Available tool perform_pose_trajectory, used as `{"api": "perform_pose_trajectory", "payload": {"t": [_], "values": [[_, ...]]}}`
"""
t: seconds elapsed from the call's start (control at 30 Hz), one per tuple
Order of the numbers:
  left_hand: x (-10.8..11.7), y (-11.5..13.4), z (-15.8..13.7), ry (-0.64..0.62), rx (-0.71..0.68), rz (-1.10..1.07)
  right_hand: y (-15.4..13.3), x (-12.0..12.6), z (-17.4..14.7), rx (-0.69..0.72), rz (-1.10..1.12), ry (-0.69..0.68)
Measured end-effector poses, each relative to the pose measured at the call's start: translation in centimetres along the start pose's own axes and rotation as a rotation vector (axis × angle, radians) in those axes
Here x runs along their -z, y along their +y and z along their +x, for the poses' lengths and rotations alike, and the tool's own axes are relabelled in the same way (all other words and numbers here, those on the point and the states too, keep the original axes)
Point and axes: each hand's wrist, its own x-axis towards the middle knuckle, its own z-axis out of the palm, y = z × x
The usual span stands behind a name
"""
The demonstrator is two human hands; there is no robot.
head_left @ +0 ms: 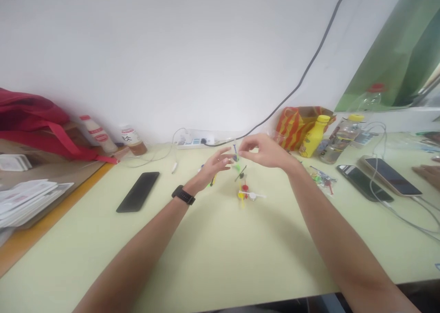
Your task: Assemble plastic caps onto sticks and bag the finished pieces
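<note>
My left hand (216, 166), with a black watch (184, 194) on its wrist, is held over the table with its fingers stretched out and apart. Facing it, my right hand (261, 150) has thumb and forefinger pinched together; what lies between the tips is too small and blurred to name. Between the two hands a thin blue plastic piece (235, 150) stands above a bright green piece (238, 166). Just below are a dark green stick (241, 173) and small red (245, 188), yellow (241, 195) and white (253, 196) plastic pieces. More little pieces are partly hidden beneath my left hand.
A black phone (138, 192) lies at left; two phones (364, 183) (392, 176) with cables lie at right. Bottles (134, 141) (314, 136), a striped bag (292, 126) and a power strip (192, 140) line the wall. Small plastic packets (322, 180) rest beside my right forearm.
</note>
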Motion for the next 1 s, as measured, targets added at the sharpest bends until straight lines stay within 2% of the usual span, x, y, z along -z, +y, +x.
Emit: {"api": "perform_pose_trajectory", "payload": {"t": [0.13, 0.3, 0.4, 0.47, 0.5, 0.53, 0.57, 0.63, 0.7, 0.73, 0.83, 1.0], "values": [[-0.7, 0.4, -0.2, -0.014, 0.048, 0.014, -0.4, -0.1, 0.0, 0.02, 0.054, 0.107], [-1.6, 0.3, -0.5, -0.038, 0.099, 0.001, -0.6, -0.3, 0.2, 0.058, 0.112, 0.139], [-1.6, -0.1, -0.3, 0.056, 0.074, -0.012, 0.5, -0.1, 0.5, 0.028, 0.134, 0.256], [-1.5, -0.4, -0.1, 0.175, 0.067, -0.06, 2.1, 0.0, 0.5, -0.047, 0.115, 0.374], [-1.4, -0.5, 0.1, 0.222, 0.082, -0.114, 3.0, 0.0, 0.4, -0.095, 0.08, 0.381], [-1.4, -0.6, 0.2, 0.251, 0.107, -0.18, 4.0, -0.1, 0.3, -0.128, 0.017, 0.293], [-1.3, -0.7, 0.3, 0.263, 0.131, -0.243, 4.9, -0.2, 0.1, -0.148, -0.041, 0.151], [-1.3, -0.8, 0.4, 0.257, 0.159, -0.291, 6.3, -0.8, -0.4, -0.152, -0.062, -0.241], [-1.2, -1.0, 0.4, 0.274, 0.143, -0.208, 7.1, -1.8, -0.7, -0.175, -0.018, -0.546], [-1.1, -1.1, 0.4, 0.291, 0.127, -0.14, 7.3, -2.3, -0.8, -0.194, 0.005, -0.637], [-0.6, -1.4, 0.3, 0.34, 0.104, 0.072, 7.8, -3.3, -0.7, -0.238, 0.043, -0.729], [0.0, -1.8, 0.2, 0.367, 0.142, 0.303, 9.3, -2.4, -0.7, -0.258, 0.052, -0.695]]}}
